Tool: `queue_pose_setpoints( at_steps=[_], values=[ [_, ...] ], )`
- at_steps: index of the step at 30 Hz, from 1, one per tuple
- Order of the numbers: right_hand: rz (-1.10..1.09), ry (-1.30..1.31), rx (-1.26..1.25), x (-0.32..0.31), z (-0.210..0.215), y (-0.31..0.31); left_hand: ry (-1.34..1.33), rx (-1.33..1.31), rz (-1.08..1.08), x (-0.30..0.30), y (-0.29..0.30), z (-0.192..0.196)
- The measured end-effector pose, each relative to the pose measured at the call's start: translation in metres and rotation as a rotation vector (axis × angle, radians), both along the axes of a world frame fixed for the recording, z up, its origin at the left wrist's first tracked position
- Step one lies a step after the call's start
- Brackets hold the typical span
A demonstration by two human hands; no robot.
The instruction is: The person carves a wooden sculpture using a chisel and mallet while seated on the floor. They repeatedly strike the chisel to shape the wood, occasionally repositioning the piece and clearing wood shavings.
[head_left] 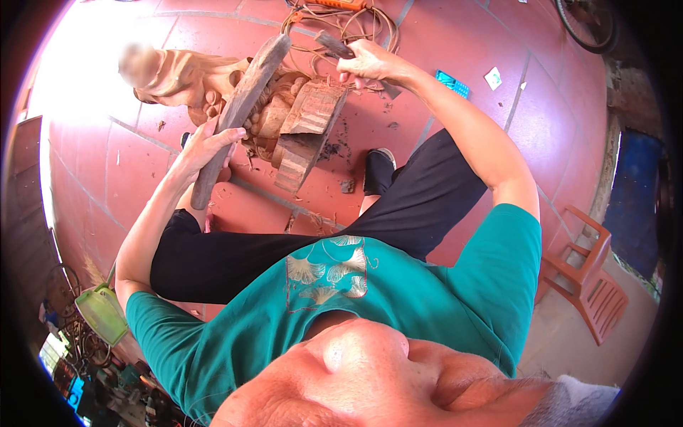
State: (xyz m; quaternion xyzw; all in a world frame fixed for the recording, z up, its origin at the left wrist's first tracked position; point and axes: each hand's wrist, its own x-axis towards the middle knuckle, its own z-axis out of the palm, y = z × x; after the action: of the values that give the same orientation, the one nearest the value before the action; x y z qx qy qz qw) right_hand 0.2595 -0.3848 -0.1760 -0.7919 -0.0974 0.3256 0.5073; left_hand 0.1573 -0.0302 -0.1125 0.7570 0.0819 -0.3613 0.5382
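My left hand (206, 146) is clenched round a long wood club (242, 107), tilted up over the wood carving (299, 128). My right hand (366, 62) grips a chisel (334, 46) w/ its tip by the carving's top. Carving sits on the red tile floor (441, 43), btwn my 2 legs.

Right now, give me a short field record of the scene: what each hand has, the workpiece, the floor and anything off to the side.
left hand: gripping a long wooden mallet, raised
right hand: holding a chisel over the carving
workpiece: reddish wood carving on the floor, between the legs
floor: red tiles with wood chips
behind carving: coiled cord
side: orange plastic chair, green dustpan
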Motion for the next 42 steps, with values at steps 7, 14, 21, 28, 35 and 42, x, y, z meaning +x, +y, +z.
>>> queue_pose_setpoints(
  at_steps=[7, 14, 21, 28, 35, 42],
  values=[
    [0.034, 0.019, 0.067, -0.007, 0.005, -0.005, 0.022, -0.006, -0.032, 0.004, 0.001, 0.000],
    [0.159, -0.173, 0.060, -0.010, 0.004, 0.008, 0.018, 0.007, -0.019, 0.003, -0.001, 0.001],
    [0.122, -0.156, -0.148, 0.007, 0.009, -0.019, 0.003, 0.011, -0.055, 0.005, 0.002, -0.001],
    [0.098, -0.290, -0.175, 0.004, -0.006, -0.013, 0.016, 0.079, -0.074, 0.006, 0.005, -0.003],
    [0.071, -0.302, -0.101, 0.003, -0.033, 0.023, 0.018, 0.061, -0.077, 0.006, 0.005, -0.002],
    [-0.015, -0.108, -0.032, 0.017, -0.066, 0.021, 0.017, 0.027, -0.086, 0.006, 0.002, 0.000]
  ],
)
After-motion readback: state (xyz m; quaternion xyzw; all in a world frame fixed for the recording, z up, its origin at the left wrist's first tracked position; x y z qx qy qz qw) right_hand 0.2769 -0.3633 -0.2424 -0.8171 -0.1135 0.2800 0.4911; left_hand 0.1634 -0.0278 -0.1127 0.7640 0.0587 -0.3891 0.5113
